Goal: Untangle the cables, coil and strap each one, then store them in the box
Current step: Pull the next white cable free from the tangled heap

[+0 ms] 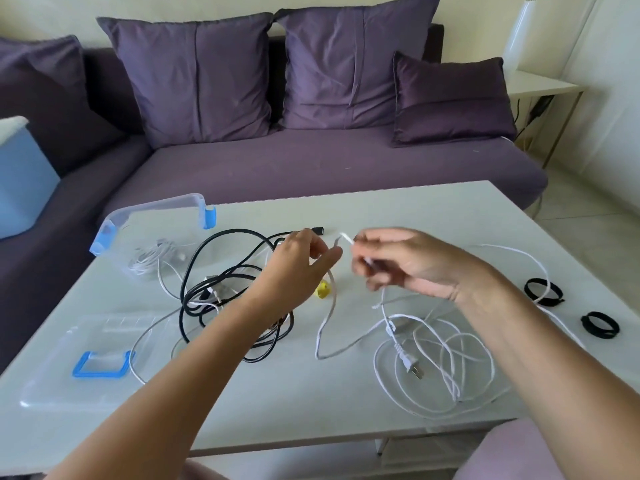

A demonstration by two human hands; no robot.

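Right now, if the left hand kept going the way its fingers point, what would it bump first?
Probably the right hand, which pinches the thin white cable just across a small gap from the left hand. Depth is hard to judge from one view.

A purple sofa (311,161) with cushions (194,77) faces the white table (398,209).

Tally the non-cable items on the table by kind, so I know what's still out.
Black strap loops: 2
Clear box: 1
Clear lid: 1
Small yellow item: 1
Total: 5
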